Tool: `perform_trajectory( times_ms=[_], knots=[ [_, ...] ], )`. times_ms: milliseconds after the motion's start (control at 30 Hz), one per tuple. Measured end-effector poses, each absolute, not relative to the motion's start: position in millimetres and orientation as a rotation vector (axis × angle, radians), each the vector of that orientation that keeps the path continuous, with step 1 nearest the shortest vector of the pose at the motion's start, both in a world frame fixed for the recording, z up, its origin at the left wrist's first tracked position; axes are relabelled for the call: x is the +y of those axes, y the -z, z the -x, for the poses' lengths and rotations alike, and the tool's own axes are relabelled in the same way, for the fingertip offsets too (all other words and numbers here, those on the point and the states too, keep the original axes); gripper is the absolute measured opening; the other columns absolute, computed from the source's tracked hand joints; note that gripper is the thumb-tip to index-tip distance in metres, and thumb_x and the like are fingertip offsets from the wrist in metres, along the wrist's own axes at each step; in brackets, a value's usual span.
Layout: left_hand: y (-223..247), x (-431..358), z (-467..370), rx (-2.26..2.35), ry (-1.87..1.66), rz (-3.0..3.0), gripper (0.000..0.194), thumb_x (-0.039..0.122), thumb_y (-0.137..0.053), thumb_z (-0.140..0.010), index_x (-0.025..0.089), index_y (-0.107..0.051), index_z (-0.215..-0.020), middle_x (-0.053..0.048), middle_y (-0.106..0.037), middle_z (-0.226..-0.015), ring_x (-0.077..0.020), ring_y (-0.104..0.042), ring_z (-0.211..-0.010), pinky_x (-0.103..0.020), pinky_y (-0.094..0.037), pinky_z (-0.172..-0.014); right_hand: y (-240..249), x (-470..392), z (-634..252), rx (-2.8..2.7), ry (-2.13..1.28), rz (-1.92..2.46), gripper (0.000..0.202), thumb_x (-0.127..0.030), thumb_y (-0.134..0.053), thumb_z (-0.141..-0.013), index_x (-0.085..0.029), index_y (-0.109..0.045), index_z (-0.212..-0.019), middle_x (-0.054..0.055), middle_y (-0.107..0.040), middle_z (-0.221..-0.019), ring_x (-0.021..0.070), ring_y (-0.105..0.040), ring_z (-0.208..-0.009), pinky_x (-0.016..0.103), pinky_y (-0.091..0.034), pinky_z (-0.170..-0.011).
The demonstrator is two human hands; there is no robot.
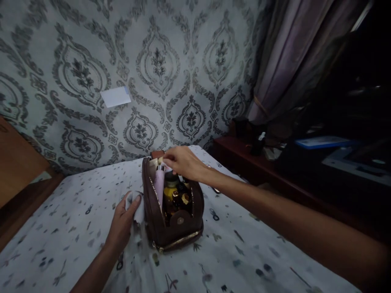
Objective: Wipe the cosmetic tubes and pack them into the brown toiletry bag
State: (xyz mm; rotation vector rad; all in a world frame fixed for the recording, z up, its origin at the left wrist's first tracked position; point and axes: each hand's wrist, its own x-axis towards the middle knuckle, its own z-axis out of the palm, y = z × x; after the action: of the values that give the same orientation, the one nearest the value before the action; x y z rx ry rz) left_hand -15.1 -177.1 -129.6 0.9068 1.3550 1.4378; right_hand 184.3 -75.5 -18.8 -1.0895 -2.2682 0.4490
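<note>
A dark brown zip bag (pixel 155 226) stands open on a patterned white cloth. Inside it are a pale pink tube (pixel 159 185), a yellow container (pixel 170 194) and several dark, shiny items. My right hand (pixel 183 162) reaches over the bag's far end, its fingers pinched at the top of the contents; what they hold is too small to make out. Left of the bag, my left hand (pixel 124 219) is closed on a crumpled white cloth (pixel 139 209).
The patterned cloth (pixel 82 228) covers the surface under the bag. Behind it rises a wallpapered wall with a white switch plate (pixel 116 97). At the right, a dark red ledge (pixel 235 156) holds assorted items below a curtain (pixel 284 61). Wooden furniture (pixel 21 167) stands left.
</note>
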Motion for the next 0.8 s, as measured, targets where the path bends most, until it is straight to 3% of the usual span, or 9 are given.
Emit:
perform_trajectory(
  times_ms=[133, 267, 333, 467, 667, 800],
  knots=[
    [132, -168, 15, 1.356, -1.505, -0.847, 0.053, 0.051, -0.080, -0.062, 0.019, -0.065, -0.101, 0.000, -0.069, -0.081, -0.0160, -0.063, -0.071, -0.024, -0.050, -0.065, 37, -65, -208, -1.890, -0.507, 1.046, 0.019, -0.022, -0.053, -0.085, -0.017, -0.067, -0.073, -0.003, -0.057, -0.053, 0.0129, -0.054, -0.054, 0.025, -0.037, -0.062],
    [125, -152, 19, 1.423, -1.545, -0.888, 0.052, 0.053, -0.077, -0.063, 0.020, -0.067, -0.102, 0.002, -0.067, -0.077, -0.0130, -0.058, -0.063, -0.021, -0.043, -0.055, 64, -39, -216, -1.654, -0.685, 1.019, 0.015, -0.024, -0.060, -0.078, -0.018, -0.066, -0.066, 0.000, -0.063, -0.065, 0.0161, -0.056, -0.067, 0.027, -0.040, -0.068],
    [121, -139, 21, 1.460, -1.577, -0.936, 0.055, 0.055, -0.074, -0.064, 0.020, -0.068, -0.106, 0.001, -0.067, -0.080, -0.0124, -0.055, -0.062, -0.020, -0.039, -0.051, 77, -28, -212, -1.613, -0.763, 1.002, 0.016, -0.030, -0.059, -0.079, -0.018, -0.068, -0.073, 0.002, -0.069, -0.076, 0.0183, -0.060, -0.076, 0.028, -0.044, -0.073],
    [121, -109, 25, 1.464, -1.615, -1.016, 0.065, 0.055, -0.071, -0.064, 0.020, -0.066, -0.119, -0.001, -0.069, -0.088, -0.0131, -0.056, -0.065, -0.020, -0.039, -0.052, 94, -20, -200, -1.551, -0.918, 0.968, 0.039, -0.050, -0.048, -0.088, -0.018, -0.070, -0.089, 0.004, -0.073, -0.087, 0.0198, -0.065, -0.085, 0.030, -0.050, -0.078],
    [131, -86, 23, 1.302, -1.582, -1.219, 0.056, 0.054, -0.070, -0.071, 0.016, -0.070, -0.112, -0.007, -0.074, -0.100, -0.0233, -0.066, -0.092, -0.032, -0.050, -0.082, 102, -30, -189, -1.381, -1.409, 0.893, 0.062, -0.074, -0.045, -0.082, -0.018, -0.070, -0.094, 0.006, -0.072, -0.078, 0.0210, -0.066, -0.073, 0.032, -0.054, -0.072],
    [135, -82, 19, 1.276, -1.546, -1.398, 0.052, 0.053, -0.068, -0.074, 0.015, -0.072, -0.109, -0.010, -0.073, -0.115, -0.0291, -0.059, -0.119, -0.039, -0.039, -0.106, 101, -31, -185, -1.320, -1.558, 0.859, 0.062, -0.073, -0.047, -0.081, -0.018, -0.070, -0.097, 0.006, -0.074, -0.084, 0.0230, -0.068, -0.080, 0.034, -0.054, -0.078]
  ],
)
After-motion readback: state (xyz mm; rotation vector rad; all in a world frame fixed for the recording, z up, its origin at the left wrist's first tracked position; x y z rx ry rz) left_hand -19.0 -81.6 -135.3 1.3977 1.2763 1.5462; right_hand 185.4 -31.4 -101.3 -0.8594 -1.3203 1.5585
